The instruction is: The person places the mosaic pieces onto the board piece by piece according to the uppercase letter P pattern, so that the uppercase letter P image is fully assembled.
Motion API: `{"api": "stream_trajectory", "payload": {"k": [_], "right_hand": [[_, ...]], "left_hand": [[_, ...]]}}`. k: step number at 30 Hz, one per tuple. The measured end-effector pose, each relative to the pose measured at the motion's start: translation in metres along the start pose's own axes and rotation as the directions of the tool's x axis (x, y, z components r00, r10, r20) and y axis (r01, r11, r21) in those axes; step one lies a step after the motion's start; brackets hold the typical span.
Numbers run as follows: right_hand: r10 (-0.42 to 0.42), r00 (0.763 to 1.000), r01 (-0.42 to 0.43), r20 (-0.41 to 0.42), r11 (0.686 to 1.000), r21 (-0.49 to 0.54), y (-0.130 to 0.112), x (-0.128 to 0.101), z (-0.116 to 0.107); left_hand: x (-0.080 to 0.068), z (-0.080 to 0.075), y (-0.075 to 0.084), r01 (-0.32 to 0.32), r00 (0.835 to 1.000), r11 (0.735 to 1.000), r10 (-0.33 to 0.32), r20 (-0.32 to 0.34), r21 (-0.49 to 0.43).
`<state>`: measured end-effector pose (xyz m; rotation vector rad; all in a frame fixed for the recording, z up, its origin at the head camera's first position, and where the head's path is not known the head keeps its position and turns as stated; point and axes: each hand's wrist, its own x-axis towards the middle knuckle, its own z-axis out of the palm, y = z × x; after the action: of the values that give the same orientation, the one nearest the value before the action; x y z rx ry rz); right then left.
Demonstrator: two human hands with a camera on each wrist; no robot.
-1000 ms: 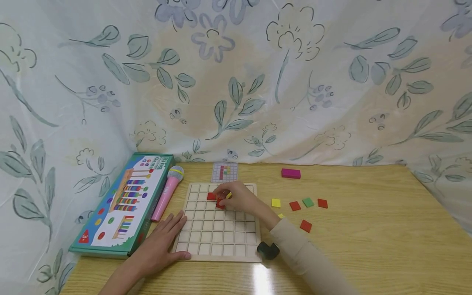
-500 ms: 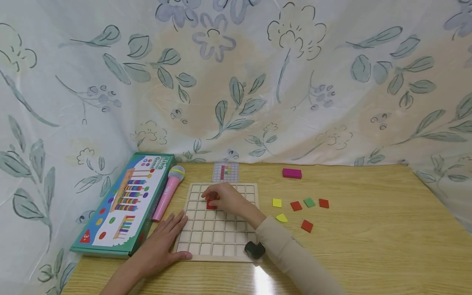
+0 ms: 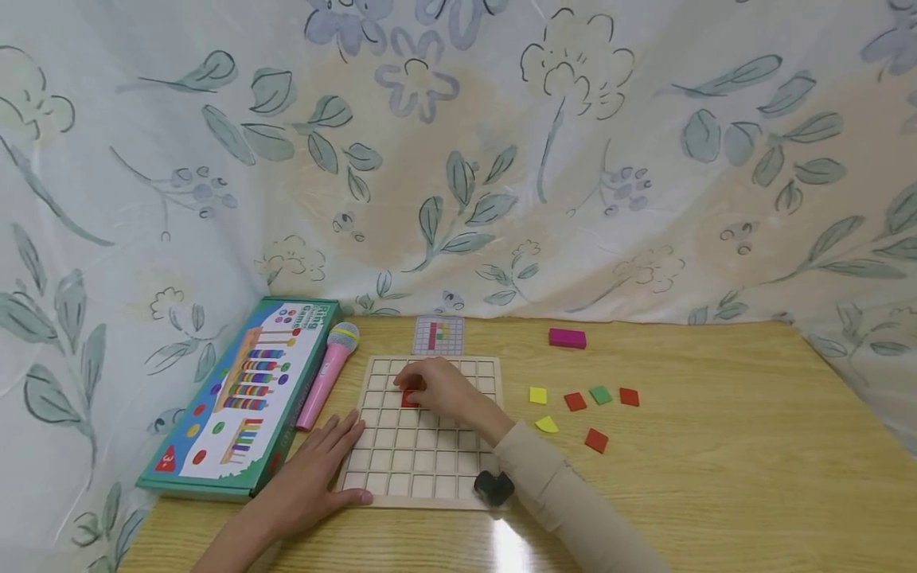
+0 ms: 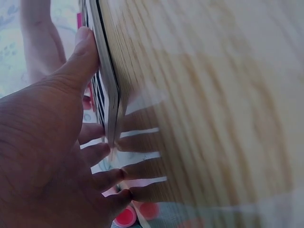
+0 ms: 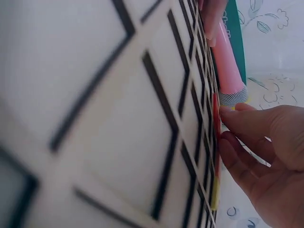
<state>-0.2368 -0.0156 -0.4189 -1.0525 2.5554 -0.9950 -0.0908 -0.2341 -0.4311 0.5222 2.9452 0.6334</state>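
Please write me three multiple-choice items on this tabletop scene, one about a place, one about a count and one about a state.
1. Where does the pink toy microphone lie?
A. between the game box and the wooden grid board
B. on the board
C. right of the loose tiles

2. How many loose red tiles lie on the table right of the board?
A. one
B. three
C. five

3. How does the left hand lie?
A. clenched in the air
B. flat, fingers straight, on the board's near left corner
C. round the microphone

Answers: 1 A, it lies in the gap between box and board. 2 B, red tiles at and. 3 B, its fingers press the board while the right hand works a red tile on the grid.
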Motion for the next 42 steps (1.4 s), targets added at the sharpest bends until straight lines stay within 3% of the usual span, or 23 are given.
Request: {"api": "stream_trajectory", "payload": {"k": [5,12,22,28,34,42], "right_hand": [[0.014,1.000,-0.014,0.010,1.000,0.005,0.003,-0.012,-0.015],[0.016,0.998,-0.016,-0.069,1.000,0.014,0.024,-0.051,-0.050],[0.072,0.982,-0.079,-0.174,0.996,-0.030,0.084,-0.122,-0.109],[0.146,0.962,-0.170,-0.230,0.982,-0.086,0.121,-0.166,-0.137],[0.236,0.939,-0.256,-0.249,0.965,-0.051,0.141,-0.199,-0.147],[0.224,0.939,-0.244,-0.262,0.969,-0.046,0.154,-0.222,-0.149]], "left_hand": [[0.000,0.002,0.000,-0.001,1.000,1.000,0.001,-0.001,-0.004],[-0.002,0.002,-0.001,0.004,1.000,1.000,-0.004,-0.012,-0.004],[-0.002,0.002,-0.001,0.004,1.000,1.000,-0.004,-0.012,0.006],[-0.002,0.001,-0.001,0.002,1.000,1.000,-0.002,-0.011,0.015],[-0.002,0.001,0.000,0.003,1.000,1.000,-0.003,-0.012,0.015],[0.000,0.003,0.000,-0.008,1.000,1.000,0.008,-0.015,0.004]]}}
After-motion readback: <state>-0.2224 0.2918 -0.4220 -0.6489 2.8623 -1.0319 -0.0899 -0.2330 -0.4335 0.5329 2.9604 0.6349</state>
